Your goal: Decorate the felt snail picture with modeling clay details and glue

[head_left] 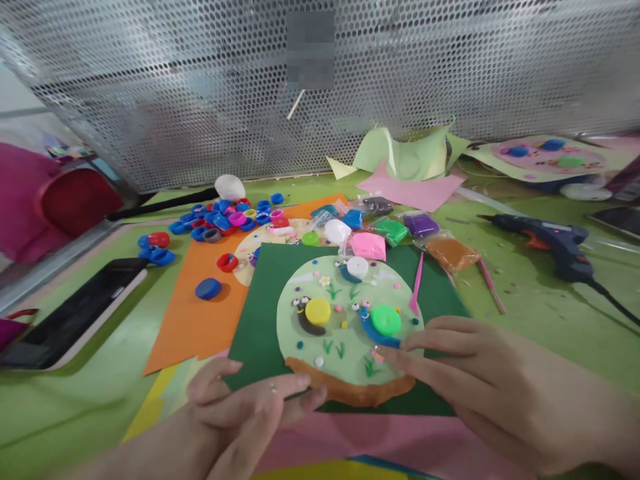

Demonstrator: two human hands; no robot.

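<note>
A round pale-green clay picture [310, 347] lies on a dark green sheet [255, 320]. It carries three snails with shells made from a yellow cap [318, 311], a bright green cap [386, 321] and a white cap [357, 267], plus small flowers, grass and dots. A brown clay strip [350, 392] runs along its lower edge. My right hand [465, 360] reaches over from the right with fingers stretched out, fingertips at a pink flower [379, 354] below the blue snail. My left hand [250, 407] is at the lower left edge, fingers extended, with a tiny pale bit on one finger.
Bottle caps [220, 217] pile at the back left beside a phone [80, 307]. Bagged clay [367, 245] lies behind the picture. A pink modelling tool [417, 283] rests beside it. At right is a glue gun [550, 243] with its cord. A perforated metal panel [200, 87] stands behind.
</note>
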